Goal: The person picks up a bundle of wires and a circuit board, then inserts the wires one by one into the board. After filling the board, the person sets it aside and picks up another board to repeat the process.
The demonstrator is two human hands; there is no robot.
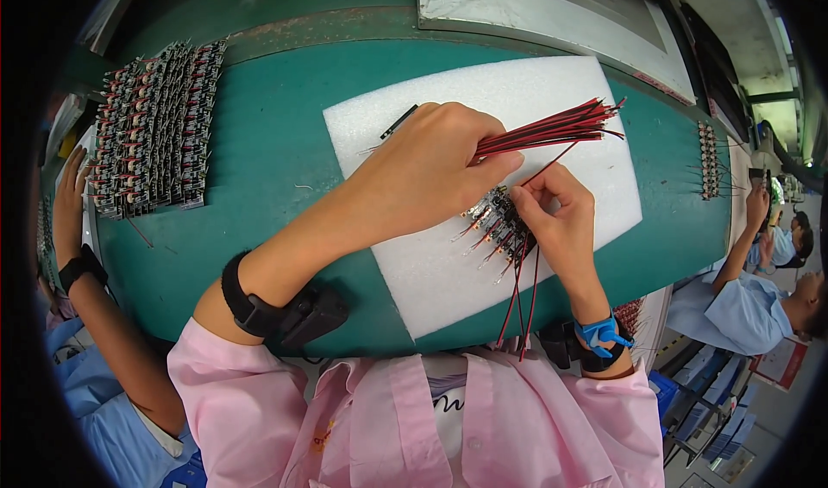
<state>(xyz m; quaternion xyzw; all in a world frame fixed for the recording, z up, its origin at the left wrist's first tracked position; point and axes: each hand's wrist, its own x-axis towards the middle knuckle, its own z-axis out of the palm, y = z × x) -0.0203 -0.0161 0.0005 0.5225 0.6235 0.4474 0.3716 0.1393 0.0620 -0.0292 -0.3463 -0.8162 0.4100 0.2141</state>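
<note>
My left hand (423, 165) is closed around a bundle of thin red and black wires (556, 133), whose loose ends fan out to the right. Just below it, a strip of small circuit boards (502, 225) rests on a white foam sheet (414, 294). Several red and black wires hang from this strip toward me. My right hand (559, 216) is at the strip's right side, thumb and forefinger pinching a single wire that sticks up past the fingertips. The left hand hides part of the strip's far end.
Stacked circuit board strips (159, 130) fill the table's left end, and another strip with wires (709, 162) lies at the far right. A small black strip (398, 122) sits on the foam. A metal-framed panel (552, 14) borders the back. Co-workers in blue sit on both sides.
</note>
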